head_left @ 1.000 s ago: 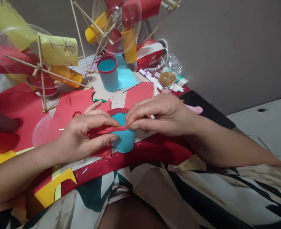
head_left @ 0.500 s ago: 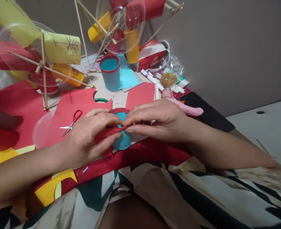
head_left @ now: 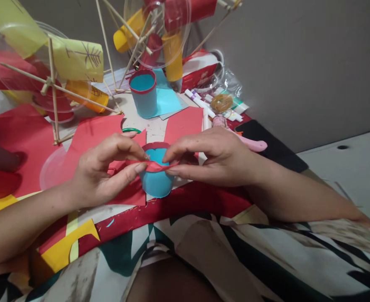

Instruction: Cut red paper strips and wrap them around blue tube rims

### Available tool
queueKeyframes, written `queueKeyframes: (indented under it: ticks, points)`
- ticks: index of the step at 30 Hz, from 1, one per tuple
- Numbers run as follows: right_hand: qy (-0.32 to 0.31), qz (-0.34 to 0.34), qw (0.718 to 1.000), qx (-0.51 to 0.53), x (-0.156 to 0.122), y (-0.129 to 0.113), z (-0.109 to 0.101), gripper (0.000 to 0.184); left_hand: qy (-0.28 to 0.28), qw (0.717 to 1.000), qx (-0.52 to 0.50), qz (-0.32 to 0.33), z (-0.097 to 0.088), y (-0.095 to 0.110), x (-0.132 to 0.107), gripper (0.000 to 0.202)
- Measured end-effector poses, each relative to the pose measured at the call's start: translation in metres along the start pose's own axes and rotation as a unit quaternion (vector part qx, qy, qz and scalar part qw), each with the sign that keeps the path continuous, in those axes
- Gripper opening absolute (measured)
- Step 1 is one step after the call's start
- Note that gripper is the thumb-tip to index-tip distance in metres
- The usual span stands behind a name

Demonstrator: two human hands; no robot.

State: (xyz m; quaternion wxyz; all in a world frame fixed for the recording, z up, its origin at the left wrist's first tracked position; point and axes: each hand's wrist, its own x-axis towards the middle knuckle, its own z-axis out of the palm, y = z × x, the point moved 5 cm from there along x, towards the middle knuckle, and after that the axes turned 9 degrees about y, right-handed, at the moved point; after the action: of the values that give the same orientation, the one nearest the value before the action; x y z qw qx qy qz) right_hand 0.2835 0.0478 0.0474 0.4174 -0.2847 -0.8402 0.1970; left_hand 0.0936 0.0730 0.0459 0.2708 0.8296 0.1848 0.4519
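A narrow strip of red paper (head_left: 156, 166) is stretched across the near side of a blue cup (head_left: 157, 184) with a red rim. My left hand (head_left: 107, 165) pinches the strip at the left between thumb and fingertips. At the cup's right side my right hand (head_left: 211, 157) pinches the strip's other part, its fingers curled. The cup stands upright between both hands, over the table edge side with red cloth. Red sheets (head_left: 99, 128) lie under and behind my left hand, which mostly covers the small scissors.
A second blue cup (head_left: 144, 98) with red rim stands behind. Stick-and-plastic-disc wheels with paper cups (head_left: 54, 79) rise at the back left. A pink-handled tool (head_left: 252, 144), markers (head_left: 200, 100) and rubber bands (head_left: 221, 102) lie at right, beside a dark flat object (head_left: 272, 144).
My left hand has moved left along the red strip, away from my right hand, baring more of the strip. The small scissors are now mostly covered. My right hand stays nearly still.
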Motion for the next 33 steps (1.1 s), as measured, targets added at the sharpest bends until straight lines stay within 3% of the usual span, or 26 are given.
queueKeyframes:
  ticks: [5, 10, 17, 26, 30, 33]
  points:
    - [-0.006, -0.017, 1.0, 0.01, -0.002, -0.005, 0.004, 0.013, -0.011, 1.0, 0.025, -0.012, 0.001, 0.006, 0.003, 0.022]
    - [0.022, -0.08, 0.997, -0.002, -0.005, -0.008, 0.003, 0.013, -0.058, 0.997, 0.032, 0.029, 0.003, 0.014, 0.006, 0.022]
    - [0.014, -0.069, 0.997, -0.031, -0.005, -0.007, 0.0, 0.016, -0.105, 0.987, 0.101, 0.069, 0.004, 0.011, 0.005, 0.029]
    - [0.056, -0.026, 0.998, -0.001, -0.002, 0.002, -0.004, 0.012, -0.118, 0.984, 0.125, 0.048, 0.001, 0.014, 0.013, 0.015]
    - [0.019, -0.021, 1.0, 0.014, 0.0, 0.002, 0.0, 0.02, -0.101, 0.991, 0.084, 0.031, 0.001, 0.018, 0.009, 0.016]
    - [-0.009, -0.045, 0.999, 0.015, 0.0, -0.001, 0.002, 0.014, -0.081, 0.995, 0.065, 0.005, 0.002, 0.017, 0.007, 0.016]
